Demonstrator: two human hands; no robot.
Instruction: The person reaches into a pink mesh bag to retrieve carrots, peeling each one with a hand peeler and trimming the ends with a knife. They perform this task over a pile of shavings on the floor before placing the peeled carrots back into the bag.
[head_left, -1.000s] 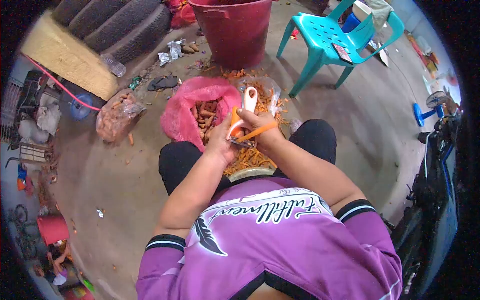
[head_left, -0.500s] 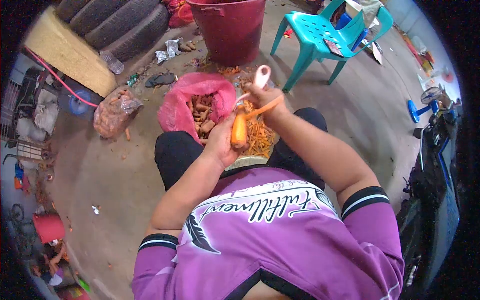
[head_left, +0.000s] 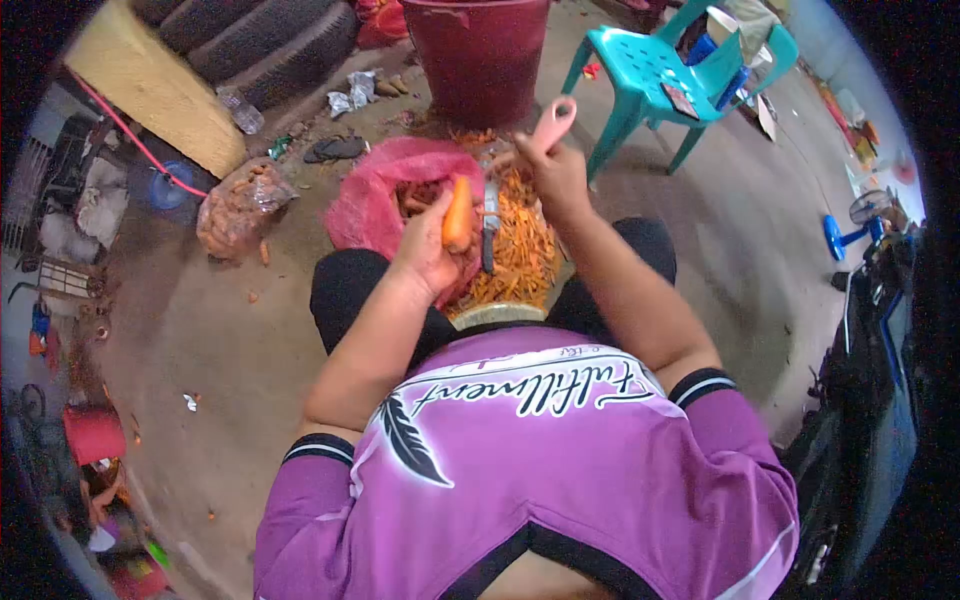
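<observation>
My left hand (head_left: 428,245) is wrapped round a peeled orange carrot (head_left: 457,215), held upright over the right edge of a pink mesh sack (head_left: 350,195). Unpeeled carrots (head_left: 415,196) show inside the sack. My right hand (head_left: 558,178) grips a peeler by its pink handle (head_left: 553,124), raised apart from the carrot; its blade end is hidden or blurred. Below and between the hands lies a heap of orange peelings (head_left: 525,250) in a container with a pale rim (head_left: 498,315). A knife with a dark handle (head_left: 488,250) rests on the peelings.
A large dark red tub (head_left: 478,65) stands ahead, with a teal plastic chair (head_left: 650,75) to its right. A clear bag of carrots (head_left: 240,215) sits on the floor at left. Stacked tires (head_left: 265,45) are behind it, and a motorcycle (head_left: 860,370) is at right.
My hands have moved apart. The peeler has come away from the carrot, up and to the right, and the carrot has shifted up and left. The knife on the peelings now shows.
</observation>
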